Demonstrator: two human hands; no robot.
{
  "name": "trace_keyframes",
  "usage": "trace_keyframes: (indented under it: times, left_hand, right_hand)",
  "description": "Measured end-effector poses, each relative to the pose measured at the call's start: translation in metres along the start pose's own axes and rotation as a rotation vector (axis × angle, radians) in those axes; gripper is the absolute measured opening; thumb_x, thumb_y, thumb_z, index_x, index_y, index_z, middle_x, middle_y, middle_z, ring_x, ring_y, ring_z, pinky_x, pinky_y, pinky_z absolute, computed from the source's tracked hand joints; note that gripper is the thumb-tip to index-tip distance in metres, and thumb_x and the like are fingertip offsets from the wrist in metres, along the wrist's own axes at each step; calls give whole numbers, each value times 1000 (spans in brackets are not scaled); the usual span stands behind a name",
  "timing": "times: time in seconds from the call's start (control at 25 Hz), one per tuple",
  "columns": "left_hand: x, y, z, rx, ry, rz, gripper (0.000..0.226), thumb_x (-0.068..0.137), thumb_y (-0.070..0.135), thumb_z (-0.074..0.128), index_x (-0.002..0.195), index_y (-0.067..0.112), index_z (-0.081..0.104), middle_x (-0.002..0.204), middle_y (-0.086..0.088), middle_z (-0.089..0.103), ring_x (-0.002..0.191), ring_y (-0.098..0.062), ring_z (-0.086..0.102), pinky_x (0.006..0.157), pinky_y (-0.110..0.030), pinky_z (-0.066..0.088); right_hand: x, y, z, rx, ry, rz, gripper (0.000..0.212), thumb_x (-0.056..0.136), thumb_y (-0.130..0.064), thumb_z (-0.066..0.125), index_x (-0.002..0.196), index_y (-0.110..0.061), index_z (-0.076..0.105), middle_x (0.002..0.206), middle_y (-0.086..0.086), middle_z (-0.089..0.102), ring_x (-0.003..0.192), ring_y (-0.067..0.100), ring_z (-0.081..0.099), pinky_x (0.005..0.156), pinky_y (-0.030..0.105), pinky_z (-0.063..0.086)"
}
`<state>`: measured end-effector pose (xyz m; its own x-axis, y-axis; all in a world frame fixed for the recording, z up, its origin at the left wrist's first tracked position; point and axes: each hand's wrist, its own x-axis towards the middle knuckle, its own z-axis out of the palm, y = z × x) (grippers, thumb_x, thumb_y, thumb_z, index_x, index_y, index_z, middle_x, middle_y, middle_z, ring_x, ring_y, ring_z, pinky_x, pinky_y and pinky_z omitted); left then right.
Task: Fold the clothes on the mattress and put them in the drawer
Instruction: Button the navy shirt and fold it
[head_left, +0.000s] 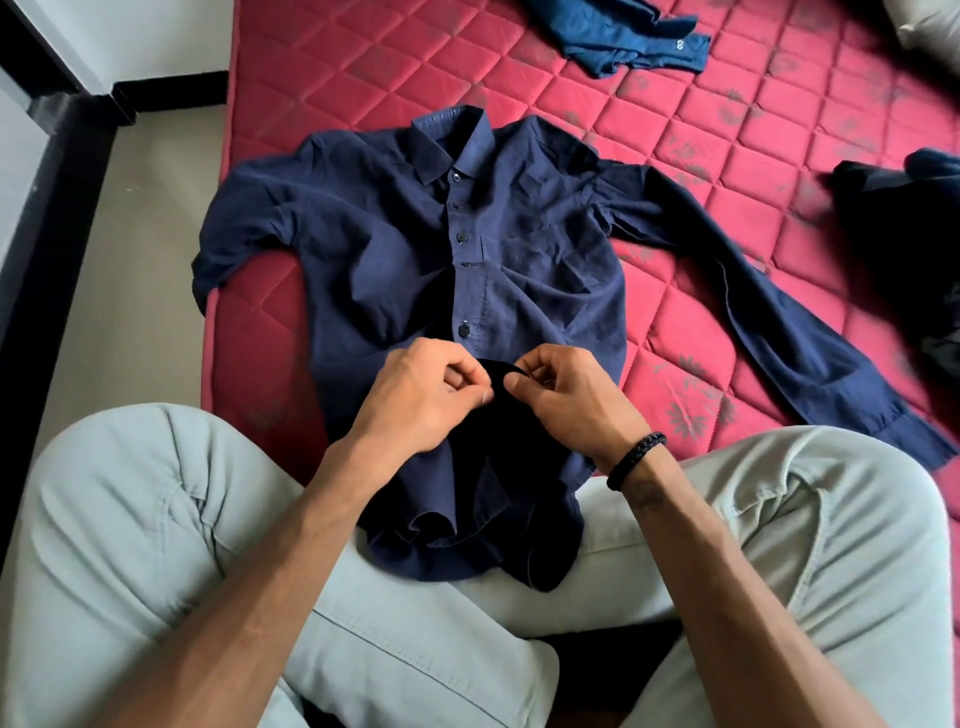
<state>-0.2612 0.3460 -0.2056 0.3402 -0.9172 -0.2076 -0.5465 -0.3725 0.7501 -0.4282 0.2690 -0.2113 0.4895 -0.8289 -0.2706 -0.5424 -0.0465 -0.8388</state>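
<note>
The navy button-up shirt (415, 244) lies face up on the red quilted mattress (701, 130), collar far, hem near and draped over the person's crossed legs in pale trousers (130, 519). Its left sleeve is bunched at the mattress's left edge; its right sleeve stretches out toward the near right. Both hands meet at the front placket just below the lowest fastened button. The left hand (431, 395) has its fingers curled, thumb and forefinger pinching one edge of the cloth; the right hand (566, 395), with a black braided bracelet (636, 460) on its wrist, pinches the facing edge in the same way. This looks like buttoning the shirt closed before folding, so the task is at an early stage. The next move likely calls for lining the buttonhole over its button and pushing it through. A crumpled blue garment (623, 36) lies far, and a dark garment (904, 218) at the right.
</note>
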Motion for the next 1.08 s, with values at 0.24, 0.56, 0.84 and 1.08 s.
trace_keyframes:
  times: [0.24, 0.56, 0.84, 1.08]
  left_hand:
    - [2, -2, 3, -306, -43, -154, 14, 81, 15, 86, 87, 26, 81, 78, 1, 78, 81, -18, 77, 88, -44, 62]
    - [-3, 6, 2, -177, 57, -75, 14, 81, 15, 85, 89, 26, 80, 78, 8, 77, 74, 0, 73, 76, -15, 59]
    - [-4, 6, 3, -165, 103, -129, 15, 74, 25, 89, 79, 34, 79, 72, 19, 75, 74, 8, 70, 80, -24, 59]
    - [-4, 5, 4, -239, 129, -173, 13, 75, 23, 86, 79, 29, 75, 70, 11, 75, 65, -1, 70, 63, -26, 52]
  right_hand:
    - [-1, -2, 7, 61, 57, 22, 8, 91, -15, 74, 87, -11, 68, 67, 3, 69, 54, 8, 57, 53, 26, 48]
    - [-2, -2, 9, 3, 109, -15, 17, 84, -15, 81, 77, -20, 66, 66, -5, 65, 52, 2, 52, 52, 17, 44]
    - [-2, -1, 8, -40, 94, -56, 7, 82, -16, 80, 80, -20, 75, 72, -2, 74, 63, 8, 67, 60, 19, 50]
    - [-7, -7, 12, -107, 153, -100, 7, 84, -17, 78, 89, -21, 80, 66, -13, 69, 60, -3, 63, 60, 9, 44]
